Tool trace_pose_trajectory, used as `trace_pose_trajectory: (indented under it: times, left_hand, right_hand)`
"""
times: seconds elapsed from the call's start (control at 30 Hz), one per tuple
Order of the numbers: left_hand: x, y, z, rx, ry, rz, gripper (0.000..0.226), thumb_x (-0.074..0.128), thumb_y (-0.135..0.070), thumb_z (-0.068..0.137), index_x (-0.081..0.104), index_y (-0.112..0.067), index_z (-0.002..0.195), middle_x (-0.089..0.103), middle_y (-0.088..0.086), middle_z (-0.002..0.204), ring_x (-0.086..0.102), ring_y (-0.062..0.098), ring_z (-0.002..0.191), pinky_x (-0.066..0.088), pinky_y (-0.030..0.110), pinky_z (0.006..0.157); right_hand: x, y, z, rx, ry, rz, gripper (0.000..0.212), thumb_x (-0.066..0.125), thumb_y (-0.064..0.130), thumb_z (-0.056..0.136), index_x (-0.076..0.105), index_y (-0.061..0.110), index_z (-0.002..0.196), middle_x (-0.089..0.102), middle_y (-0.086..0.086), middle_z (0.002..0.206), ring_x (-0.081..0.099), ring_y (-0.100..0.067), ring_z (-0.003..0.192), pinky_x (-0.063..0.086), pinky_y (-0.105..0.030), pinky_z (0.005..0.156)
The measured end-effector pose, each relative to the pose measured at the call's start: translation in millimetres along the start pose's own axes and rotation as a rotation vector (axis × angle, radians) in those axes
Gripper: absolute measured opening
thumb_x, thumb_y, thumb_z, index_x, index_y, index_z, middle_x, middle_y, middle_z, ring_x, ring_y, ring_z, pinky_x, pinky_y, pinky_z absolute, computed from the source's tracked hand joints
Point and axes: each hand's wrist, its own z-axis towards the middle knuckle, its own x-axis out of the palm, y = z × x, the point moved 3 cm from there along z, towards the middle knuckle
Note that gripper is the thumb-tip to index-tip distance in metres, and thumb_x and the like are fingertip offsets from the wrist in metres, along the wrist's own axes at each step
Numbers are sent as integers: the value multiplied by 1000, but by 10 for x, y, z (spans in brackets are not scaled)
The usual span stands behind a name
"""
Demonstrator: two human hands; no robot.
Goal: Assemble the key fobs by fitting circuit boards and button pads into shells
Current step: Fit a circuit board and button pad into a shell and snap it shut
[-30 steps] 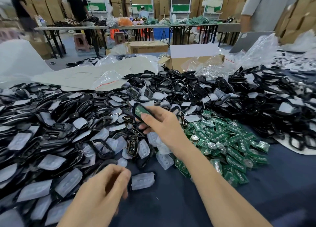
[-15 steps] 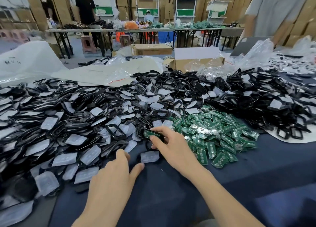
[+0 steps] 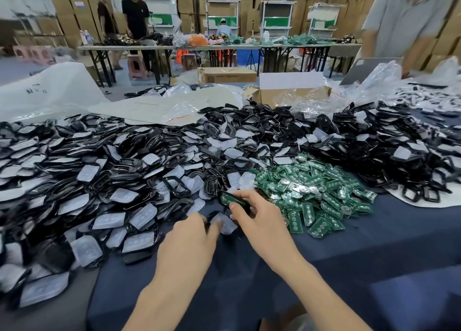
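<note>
Where the shell sits: shell, green circuit board inside, pinched in right hand.
Button pad: just below that hand.
Left hand: has just reached the pad; fingertips on it, grip unclear.
Meaning: pad likely fits next.

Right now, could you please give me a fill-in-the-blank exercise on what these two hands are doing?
The right hand holds a black plastic shell with a ____ circuit board inside.
The left hand touches a translucent ____ button pad.
The heap of loose circuit boards lies on a dark ____ cloth.
Missing words: green; white; blue.
</note>
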Motion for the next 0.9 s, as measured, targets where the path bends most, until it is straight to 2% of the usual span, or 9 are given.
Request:
trace_pose_trajectory:
  times: [0.07, 0.13, 0.3, 0.4, 0.47, 0.6, 0.7, 0.83, 0.9]
  left_hand:
    - [31, -72, 24, -19, -13, 45, 36, 45, -57, 98, 59, -24, 103, 55, -5, 87, 55, 26, 86, 43, 36, 72]
    - [65, -121, 52, -21, -20, 72, 32, 44, -53, 99, 55, -23, 105, 52, -4, 87, 58, 29, 92, 41, 36, 72]
    - [69, -162, 121, -18, 15, 77, 31, 48, -48, 100, 55, -20, 111, 63, -1, 111, 63, 30, 104, 46, 36, 77]
    - [59, -165, 150, 0, 46, 70, 30, 51, -48, 98, 60, -19, 95, 64, -1, 107, 64, 29, 99, 50, 38, 77]
    - [67, -174, 170, 8, 85, 63, 32, 53, -47, 96, 60, -18, 85, 64, 2, 99, 64, 29, 92, 46, 36, 69]
    - [43, -225, 220, 44, 123, 10, 24, 56, -41, 94, 56, -16, 91, 61, 0, 89, 60, 25, 86, 44, 33, 67]
    - [-1, -268, 272, 121, 152, 55, 27, 56, -40, 96, 51, -14, 103, 60, 0, 90, 58, 20, 71, 48, 32, 62]
    - [10, -267, 332, 191, 243, 74, 24, 52, -32, 100, 44, -13, 113, 70, 13, 97, 70, 32, 81, 59, 40, 72]
    - [26, -213, 368, 198, 304, -49, 20, 52, -29, 102, 45, -16, 115, 73, 9, 84, 66, 19, 59, 57, 32, 56]
  right_hand:
    - [3, 8, -10, 11, 3, -13, 16, 60, 38, 97, 64, 38, 113, 73, 18, 101, 70, -4, 89, 55, -35, 87]
    - [-1, 10, -17, 17, -2, -26, 16, 60, 39, 97, 64, 38, 112, 73, 18, 101, 71, -4, 88, 55, -37, 86]
    - [-22, -37, -7, 85, -39, 34, 15, 61, 41, 94, 64, 42, 108, 73, 15, 95, 71, -8, 84, 58, -43, 84]
    - [-21, -65, 11, 136, -25, 119, 11, 63, 34, 96, 66, 41, 104, 75, 15, 91, 72, -7, 83, 59, -44, 86]
    - [-18, -69, 17, 162, -29, 175, 10, 63, 30, 98, 64, 39, 102, 76, 14, 91, 73, -4, 81, 60, -39, 85]
    - [-34, -42, 27, 201, -43, 285, 11, 60, 23, 101, 61, 34, 101, 78, 10, 89, 74, -5, 77, 57, -21, 69]
    - [-60, -41, 45, 250, -46, 365, 10, 60, 20, 101, 62, 27, 108, 78, 3, 89, 75, -11, 78, 57, -22, 66]
    - [-115, -54, 58, 247, -73, 408, 11, 63, 20, 99, 66, 28, 107, 78, 4, 86, 75, -11, 77, 56, -20, 66]
    - [-155, -56, 70, 209, -83, 360, 13, 65, 25, 98, 69, 34, 107, 78, 5, 81, 71, -5, 68, 51, -13, 62]
